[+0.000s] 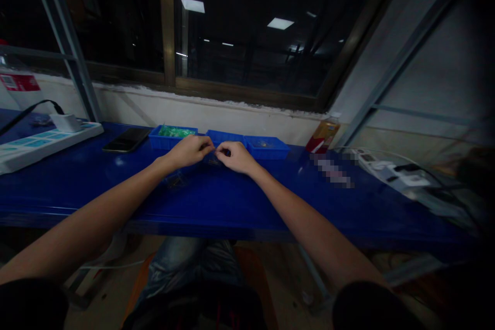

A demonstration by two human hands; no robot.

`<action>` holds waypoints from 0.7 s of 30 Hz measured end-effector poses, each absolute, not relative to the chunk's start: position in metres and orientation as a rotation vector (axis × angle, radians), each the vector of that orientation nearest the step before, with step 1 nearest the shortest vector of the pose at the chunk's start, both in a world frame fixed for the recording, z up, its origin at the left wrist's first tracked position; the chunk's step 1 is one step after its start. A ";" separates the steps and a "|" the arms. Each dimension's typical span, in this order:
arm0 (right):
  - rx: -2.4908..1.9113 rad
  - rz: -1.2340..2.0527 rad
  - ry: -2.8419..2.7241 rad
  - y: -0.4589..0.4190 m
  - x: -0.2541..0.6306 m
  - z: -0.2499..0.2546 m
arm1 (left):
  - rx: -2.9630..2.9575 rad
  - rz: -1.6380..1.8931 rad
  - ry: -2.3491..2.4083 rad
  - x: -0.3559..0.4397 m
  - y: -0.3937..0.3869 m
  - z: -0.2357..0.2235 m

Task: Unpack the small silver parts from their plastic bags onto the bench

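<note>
My left hand and my right hand meet over the blue table, both closed in a pinch with their fingertips almost touching. Between them they hold what looks like a small clear plastic bag with tiny dark bits in it; my fingers hide its upper edge. Below my left wrist, another small see-through packet lies on the tabletop. Just behind my hands stand blue bins: one holds green plastic-looking pieces, the middle bin is partly covered by my hands, and the right bin holds small brownish bits.
A phone and a white power strip lie on the left of the blue table. To the right are a red-and-gold carton, a blurred-out item and another power strip with cables. A window wall closes the back.
</note>
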State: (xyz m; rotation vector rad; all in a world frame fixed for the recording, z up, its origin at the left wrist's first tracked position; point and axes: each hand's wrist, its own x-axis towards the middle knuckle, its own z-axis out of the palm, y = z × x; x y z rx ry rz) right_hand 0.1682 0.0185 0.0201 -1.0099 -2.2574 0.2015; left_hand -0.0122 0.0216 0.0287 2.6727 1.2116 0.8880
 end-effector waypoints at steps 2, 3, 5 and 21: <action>-1.006 0.170 -2.217 0.019 0.169 0.021 | 2.599 0.902 1.320 -0.013 0.025 0.027; -0.999 0.149 -2.197 0.020 0.169 0.021 | 2.533 0.895 1.375 -0.014 0.027 0.025; -0.987 0.116 -2.170 0.020 0.170 0.022 | 2.350 0.837 1.428 -0.014 0.031 0.023; -0.930 0.046 -2.337 0.014 0.168 0.023 | 1.899 0.861 1.099 -0.009 0.031 0.016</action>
